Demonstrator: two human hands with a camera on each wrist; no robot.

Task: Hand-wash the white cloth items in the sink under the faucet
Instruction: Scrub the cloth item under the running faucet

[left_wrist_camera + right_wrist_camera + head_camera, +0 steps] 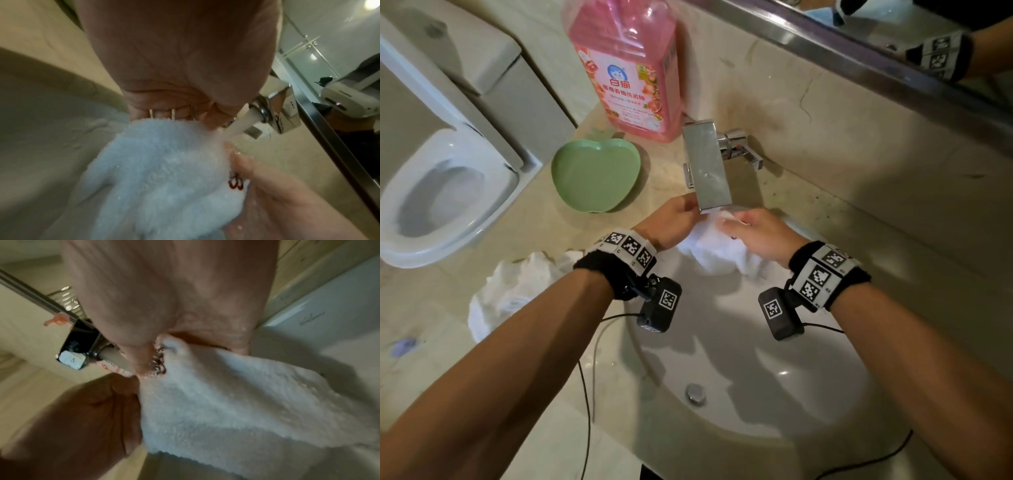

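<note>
A white terry cloth [714,248] [164,175] [236,395] with small red stitching hangs over the back of the white sink [739,359]. Both hands hold it under the chrome faucet [707,164], whose water stream [240,125] falls on its upper edge. My left hand [674,219] grips the cloth's left side with curled fingers [170,113]. My right hand [753,233] grips its right side, thumb on top. A second crumpled white cloth [517,287] lies on the counter left of the sink.
A pink detergent bottle [626,68] and a green apple-shaped dish [595,174] stand on the counter behind the left hand. A toilet [438,192] is at the far left. The mirror's metal edge [859,48] runs above the faucet. The sink drain [695,394] sits near me.
</note>
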